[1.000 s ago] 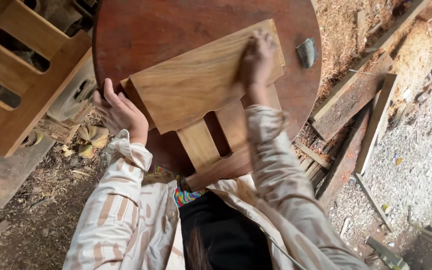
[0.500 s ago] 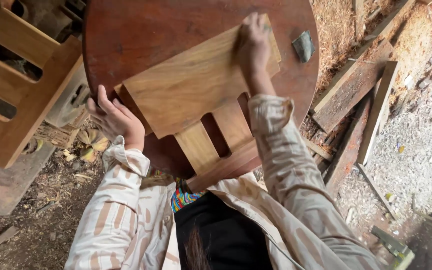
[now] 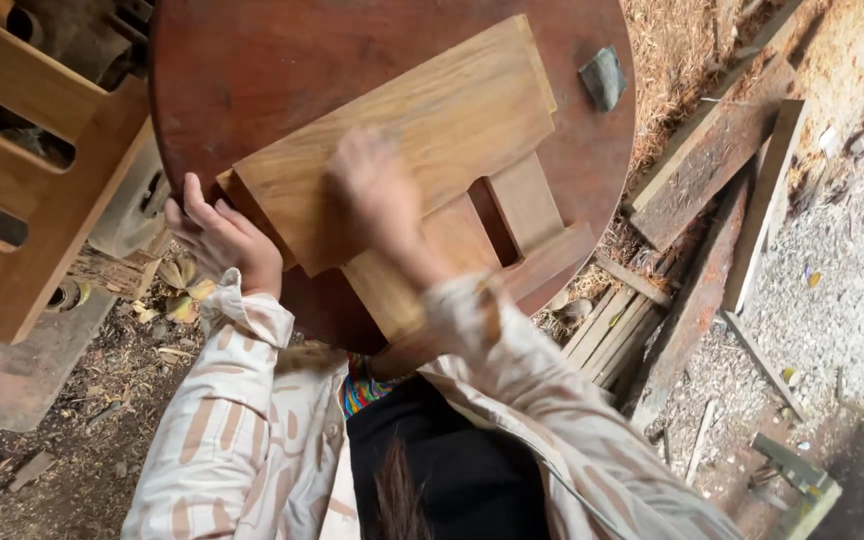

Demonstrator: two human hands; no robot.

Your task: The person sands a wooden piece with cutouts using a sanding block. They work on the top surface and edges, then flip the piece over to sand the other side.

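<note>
Dark red-brown wood fills most of what we see: one round bench (image 3: 282, 70), its top tilted toward us. On it lies one pale wooden furniture piece (image 3: 432, 140), a flat board with two short slats joined to a cross rail at its lower end. To the left stands one slatted wooden frame (image 3: 32, 170). On the ground at right we count several weathered planks (image 3: 712, 160) lying among sawdust. Our two hands come next. The left hand (image 3: 222, 235) clasps the board's left edge, fingers curled in a closed grip on it. The right hand (image 3: 377, 190) lies on the board's face, blurred, so we cannot tell its grip. Smallest is one grey sanding scrap (image 3: 604, 76) on the bench near its right rim.
</note>
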